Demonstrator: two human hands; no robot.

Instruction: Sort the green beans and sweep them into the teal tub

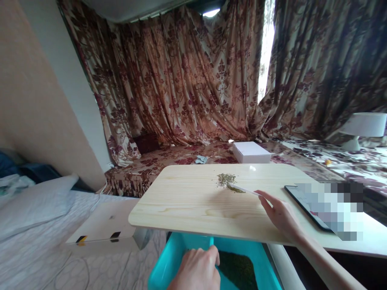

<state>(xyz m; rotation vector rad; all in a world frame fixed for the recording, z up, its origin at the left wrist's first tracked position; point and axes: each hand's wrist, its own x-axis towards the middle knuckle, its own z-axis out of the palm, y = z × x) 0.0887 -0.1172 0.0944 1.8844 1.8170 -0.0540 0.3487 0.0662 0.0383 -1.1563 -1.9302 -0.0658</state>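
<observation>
My right hand (276, 213) reaches over the pale wooden tabletop, fingers pinched on the end of a slim white utensil (246, 190). The utensil's far tip touches a small heap of dry greenish bits (226, 180) scattered on the wood; its exact shape there is hard to make out. Below the front edge of the table, my left hand (198, 268) is closed over a teal plastic bin (160, 264). Its fingers curl out of sight near the bin's divider (211, 241), so what they grip is hidden. Dark green loose material (237, 268) lies in the bin's right compartment.
On the table's right lies a tablet-like device (305, 207), partly blurred out. A white box (252, 152) stands behind the tabletop (181, 197). To the left, a large white case (105, 221) rests on the bed (27, 249). A white lamp (367, 125) is at far right.
</observation>
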